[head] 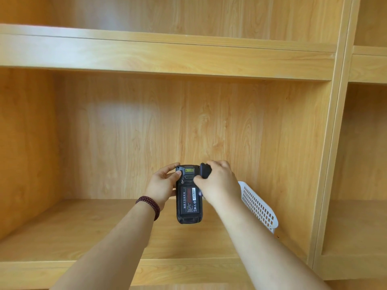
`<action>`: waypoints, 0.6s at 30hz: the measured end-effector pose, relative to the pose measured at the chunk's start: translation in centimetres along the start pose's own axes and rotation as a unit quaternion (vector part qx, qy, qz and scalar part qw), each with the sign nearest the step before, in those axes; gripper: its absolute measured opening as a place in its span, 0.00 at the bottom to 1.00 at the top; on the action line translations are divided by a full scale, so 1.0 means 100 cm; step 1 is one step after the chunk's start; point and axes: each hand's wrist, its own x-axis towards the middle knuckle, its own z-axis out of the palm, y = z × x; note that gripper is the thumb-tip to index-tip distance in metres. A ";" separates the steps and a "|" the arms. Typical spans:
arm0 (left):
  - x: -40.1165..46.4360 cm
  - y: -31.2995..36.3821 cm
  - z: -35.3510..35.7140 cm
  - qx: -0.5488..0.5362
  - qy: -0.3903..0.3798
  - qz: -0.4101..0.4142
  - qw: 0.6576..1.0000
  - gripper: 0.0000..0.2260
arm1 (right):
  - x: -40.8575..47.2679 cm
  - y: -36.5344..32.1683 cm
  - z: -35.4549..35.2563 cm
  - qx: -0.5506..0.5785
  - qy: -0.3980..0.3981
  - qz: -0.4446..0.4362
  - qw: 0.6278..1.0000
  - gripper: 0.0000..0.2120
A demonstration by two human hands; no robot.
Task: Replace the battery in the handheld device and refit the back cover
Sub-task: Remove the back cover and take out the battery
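Head camera shows the handheld device (189,194) held in the air between both hands, above the wooden shelf board (83,231), with its back side turned to the camera. The back is uncovered, and the black battery (190,200) with a red label and printed text sits inside the compartment. The left hand (162,185) grips the upper left edge of the device; its thumb lies on the top corner and the other fingers go behind the body. A dark red bead bracelet (149,205) is around the left wrist. The right hand (217,182) is closed around a dark piece, it seems the back cover (205,171), just beside the upper right corner of the device. Behind the right forearm stands a white plastic basket (258,206) with a grid of holes, resting on the same shelf, close to the right wall of the wooden cabinet (323,153)
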 end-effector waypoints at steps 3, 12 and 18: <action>0.003 0.000 -0.007 0.006 0.009 -0.002 1.000 0.13 | -0.001 0.011 0.007 0.017 -0.127 0.060 0.990 0.10; 0.005 -0.008 -0.022 0.031 0.036 -0.010 0.999 0.13 | -0.020 0.039 0.056 -0.120 -0.227 0.084 0.963 0.03; 0.005 -0.008 -0.023 0.024 0.037 -0.011 0.999 0.13 | -0.035 0.057 0.070 -0.220 -0.219 0.074 0.948 0.10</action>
